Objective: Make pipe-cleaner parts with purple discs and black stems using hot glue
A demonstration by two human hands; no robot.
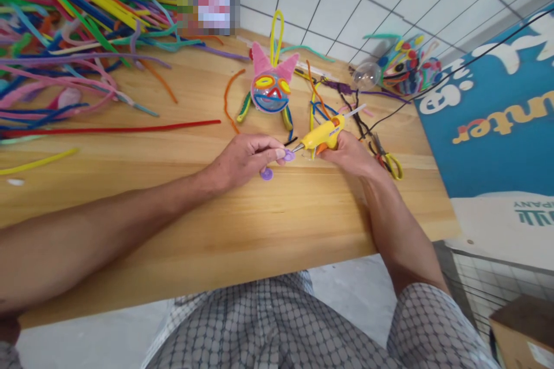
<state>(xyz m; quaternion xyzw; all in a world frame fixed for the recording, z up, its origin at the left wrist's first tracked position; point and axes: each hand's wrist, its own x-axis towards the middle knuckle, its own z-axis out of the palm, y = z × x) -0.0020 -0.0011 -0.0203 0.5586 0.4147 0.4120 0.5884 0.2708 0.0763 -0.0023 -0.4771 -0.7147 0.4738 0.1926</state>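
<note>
Between thumb and fingers, my left hand (246,158) pinches a small purple button (289,155). A second purple button (267,174) is just below those fingers; whether it rests on the table or is held too, I cannot tell. Wrapped round the handle of a yellow hot glue gun (322,134) is my right hand (351,154). The metal nozzle points left and meets or nearly meets the held button. Behind my hands stands a clear ball figure (270,95) with pink ears, yellow eyes, a blue mouth, a yellow loop on top and striped limbs.
Colourful pipe cleaners (86,23) are heaped at the left of the wooden table (277,225). Scissors (389,161) with yellow-edged handles lie at the right, near a black cable. A clear ball (366,76) and a decorated figure (407,66) stand by the tiled wall.
</note>
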